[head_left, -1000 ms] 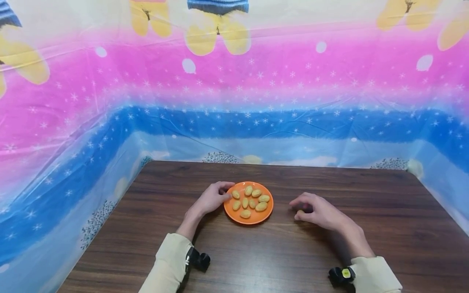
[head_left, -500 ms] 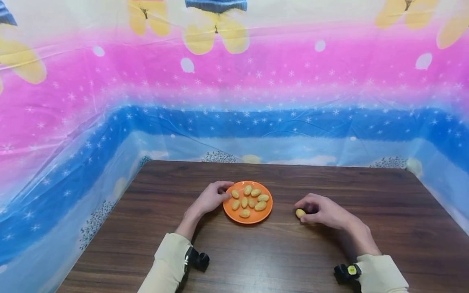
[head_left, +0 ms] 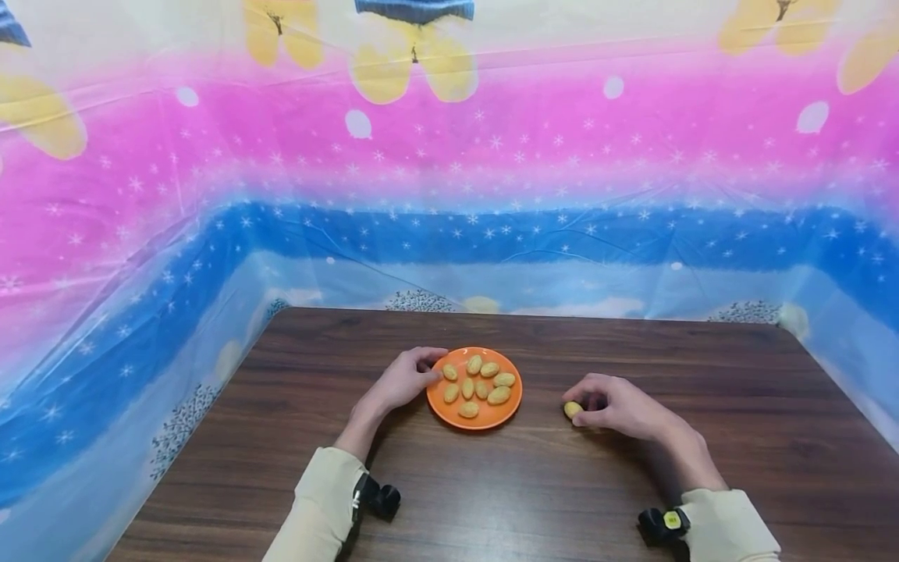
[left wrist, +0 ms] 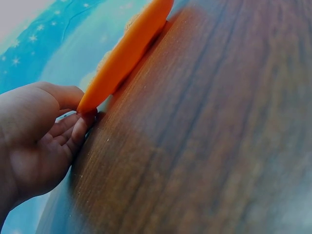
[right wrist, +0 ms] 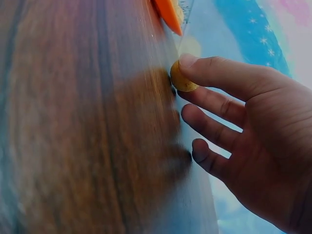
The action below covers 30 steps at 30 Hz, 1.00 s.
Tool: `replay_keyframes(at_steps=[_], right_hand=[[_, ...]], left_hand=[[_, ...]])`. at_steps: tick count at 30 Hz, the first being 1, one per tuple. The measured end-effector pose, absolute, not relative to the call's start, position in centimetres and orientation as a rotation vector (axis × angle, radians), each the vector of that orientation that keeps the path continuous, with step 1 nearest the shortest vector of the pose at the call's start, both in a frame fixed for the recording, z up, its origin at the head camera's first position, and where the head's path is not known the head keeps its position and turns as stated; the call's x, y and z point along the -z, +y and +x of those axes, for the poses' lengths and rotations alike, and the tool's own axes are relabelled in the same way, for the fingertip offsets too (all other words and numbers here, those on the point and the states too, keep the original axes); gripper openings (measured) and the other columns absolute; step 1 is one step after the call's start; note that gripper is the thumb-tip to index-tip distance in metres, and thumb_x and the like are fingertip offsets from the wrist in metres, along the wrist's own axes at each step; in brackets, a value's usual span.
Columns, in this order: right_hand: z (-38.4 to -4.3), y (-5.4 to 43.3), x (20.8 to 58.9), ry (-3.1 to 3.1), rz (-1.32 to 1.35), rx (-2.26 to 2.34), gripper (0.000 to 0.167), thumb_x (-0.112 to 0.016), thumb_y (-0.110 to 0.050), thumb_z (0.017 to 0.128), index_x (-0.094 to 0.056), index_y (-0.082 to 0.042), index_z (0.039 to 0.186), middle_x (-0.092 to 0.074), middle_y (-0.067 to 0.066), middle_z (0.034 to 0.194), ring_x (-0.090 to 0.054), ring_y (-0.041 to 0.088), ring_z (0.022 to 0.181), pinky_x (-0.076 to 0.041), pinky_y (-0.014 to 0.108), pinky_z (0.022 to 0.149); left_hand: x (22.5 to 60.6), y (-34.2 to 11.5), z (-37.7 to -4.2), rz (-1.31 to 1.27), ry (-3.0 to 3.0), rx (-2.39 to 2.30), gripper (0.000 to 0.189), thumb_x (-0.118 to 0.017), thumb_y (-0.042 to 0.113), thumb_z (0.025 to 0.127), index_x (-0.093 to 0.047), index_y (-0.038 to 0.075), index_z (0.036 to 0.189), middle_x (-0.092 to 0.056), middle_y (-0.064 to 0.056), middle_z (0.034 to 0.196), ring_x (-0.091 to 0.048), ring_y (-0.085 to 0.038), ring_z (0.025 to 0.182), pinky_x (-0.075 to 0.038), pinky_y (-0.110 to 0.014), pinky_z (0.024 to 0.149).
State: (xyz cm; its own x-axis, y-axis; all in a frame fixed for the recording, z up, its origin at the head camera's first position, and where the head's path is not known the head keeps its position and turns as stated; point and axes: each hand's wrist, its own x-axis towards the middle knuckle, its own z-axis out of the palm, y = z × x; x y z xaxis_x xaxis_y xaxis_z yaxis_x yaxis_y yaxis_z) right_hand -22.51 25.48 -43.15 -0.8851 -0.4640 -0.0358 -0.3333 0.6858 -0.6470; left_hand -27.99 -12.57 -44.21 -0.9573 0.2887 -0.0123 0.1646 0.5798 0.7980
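Observation:
My left hand (head_left: 402, 379) pinches the left rim of a round orange plate (head_left: 449, 417). In the left wrist view, the thumb lies on the plate's edge (left wrist: 105, 80) and the fingertips are under it. Several yellow-tan oval nut-like pieces (head_left: 499, 396) are spread over the plate. To the right of it, my right hand (head_left: 621, 406) pinches one more yellow oval nut-like piece (head_left: 573, 410) between thumb and forefinger, low at the tabletop. The right wrist view shows this piece (right wrist: 180, 80) under the thumb tip, with the other fingers loosely bent.
Both hands work on a dark brown wood-grain table (head_left: 492, 492). A pink and blue printed cloth (head_left: 449, 234) hangs behind and along the sides of the table. Black wrist cameras sit at the left cuff (head_left: 323, 488) and right cuff (head_left: 730, 519).
My right hand has shifted slightly to the right since a second ago, and the yellow piece at its fingertips has come into clearer view. The left hand and plate have stayed nearly in place.

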Motion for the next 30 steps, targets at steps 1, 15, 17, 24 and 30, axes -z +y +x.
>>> replay_keyframes(at_steps=[1,15,17,24,30], right_hand=[[-22.5,25.4,43.1,2.698,-0.646,0.984,0.034,-0.074,-0.033,0.089,-0.07,-0.019,0.12,-0.063,-0.003,0.1,-0.054,0.012,0.078,-0.046,0.026,0.063],[-22.4,23.5,43.0,2.713,-0.701,1.004,0.035,-0.075,-0.031,0.089,-0.07,-0.018,0.121,-0.063,-0.005,0.098,-0.055,0.01,0.078,-0.047,0.026,0.064],[-22.4,23.1,43.0,2.719,-0.718,1.0,0.035,-0.074,-0.031,0.089,-0.07,-0.018,0.121,-0.062,-0.006,0.097,-0.054,0.01,0.078,-0.047,0.025,0.064],[-22.4,21.8,43.0,2.719,-0.756,1.022,0.034,-0.073,-0.031,0.09,-0.07,-0.018,0.121,-0.062,-0.008,0.099,-0.055,0.01,0.081,-0.047,0.025,0.067],[-22.2,21.0,42.8,2.72,-0.747,1.019,0.032,-0.072,-0.031,0.091,-0.07,-0.021,0.122,-0.061,-0.01,0.098,-0.055,0.01,0.081,-0.048,0.025,0.066]], left_hand=[[44.2,-12.6,-28.0,0.385,2.664,-1.323,0.042,-0.064,0.015,0.095,-0.06,0.019,0.137,-0.061,-0.005,0.129,-0.057,-0.017,0.099,-0.047,-0.036,0.084],[44.2,-12.6,-28.0,0.397,2.671,-1.313,0.042,-0.064,0.016,0.095,-0.061,0.018,0.137,-0.061,-0.005,0.127,-0.057,-0.018,0.098,-0.047,-0.035,0.085],[44.2,-12.6,-28.0,0.399,2.671,-1.313,0.042,-0.064,0.016,0.096,-0.061,0.018,0.137,-0.061,-0.005,0.128,-0.057,-0.018,0.098,-0.047,-0.035,0.085],[44.2,-12.7,-28.0,0.405,2.667,-1.324,0.042,-0.064,0.016,0.096,-0.06,0.018,0.137,-0.06,-0.005,0.128,-0.057,-0.018,0.098,-0.047,-0.035,0.084],[44.2,-12.7,-28.0,0.412,2.663,-1.332,0.042,-0.064,0.015,0.095,-0.061,0.018,0.137,-0.06,-0.005,0.127,-0.056,-0.018,0.097,-0.047,-0.035,0.084]])
